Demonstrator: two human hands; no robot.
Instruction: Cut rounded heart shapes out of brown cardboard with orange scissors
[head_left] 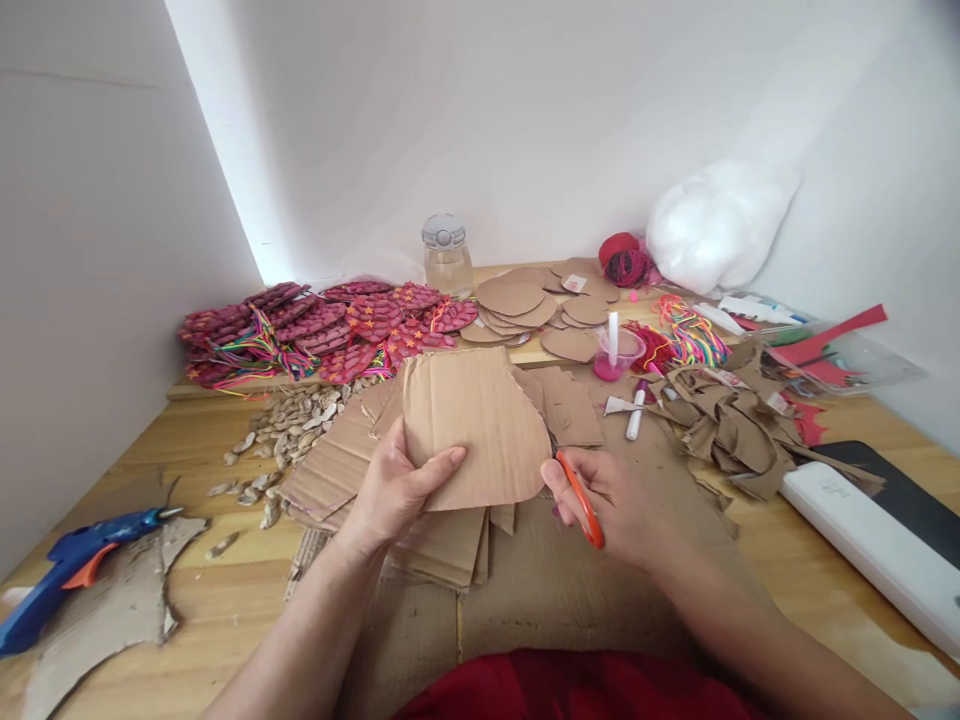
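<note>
My left hand (409, 478) grips a piece of corrugated cardboard (476, 425) by its left edge, thumb on top and the other fingers hidden underneath. The piece has a straight top and a rounded lower right corner. At its right edge my right hand (600, 495) is closed round orange-handled scissors (581, 497). The dark blades meet the cardboard's edge and are mostly hidden. Under the held piece lie more cardboard sheets (442, 550) in a loose stack.
Peanut shells (300, 425) and a blue glue gun (82, 565) lie to the left. Decorated pink pieces (375, 320), a lidded jar (447, 255) and cardboard discs (517, 295) stand behind. Cardboard scraps (739, 420), a pink glue cup (611, 355) and a white device (870, 540) are on the right.
</note>
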